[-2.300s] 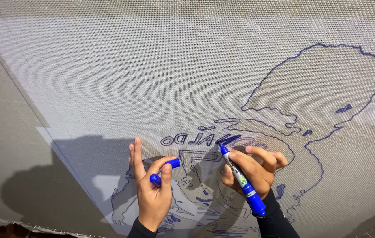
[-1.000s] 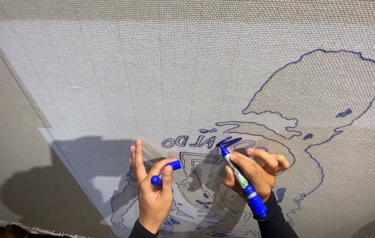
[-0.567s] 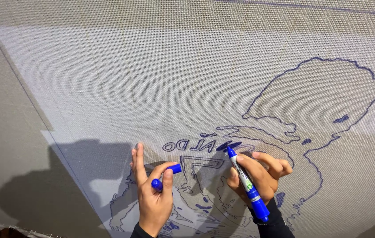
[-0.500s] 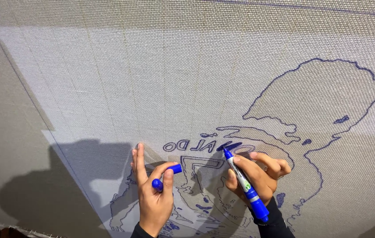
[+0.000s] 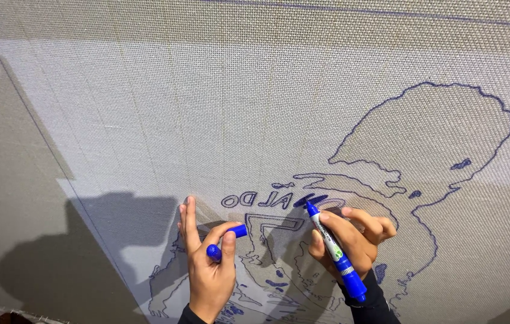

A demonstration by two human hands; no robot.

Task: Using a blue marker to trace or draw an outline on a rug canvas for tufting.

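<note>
A large woven grey cloth (image 5: 219, 108) is stretched in front of me, with a projected picture on it partly traced in blue outline (image 5: 423, 138). My right hand (image 5: 351, 240) grips a blue marker (image 5: 333, 249) whose tip touches the cloth at a row of traced letters. My left hand (image 5: 207, 264) rests flat against the cloth, fingers pointing up, and pinches the marker's blue cap (image 5: 225, 240) between thumb and finger. Dark sleeves cover both wrists.
The shadow of my head and arms (image 5: 87, 252) falls on the cloth at the lower left. A thin blue ruled line (image 5: 387, 12) runs across the top of the cloth. The cloth's frayed lower edge (image 5: 3, 312) shows at the bottom left.
The marker tip has shifted a little along the traced letters, up and to the right, then back slightly. My left hand stays pressed on the cloth with the cap.
</note>
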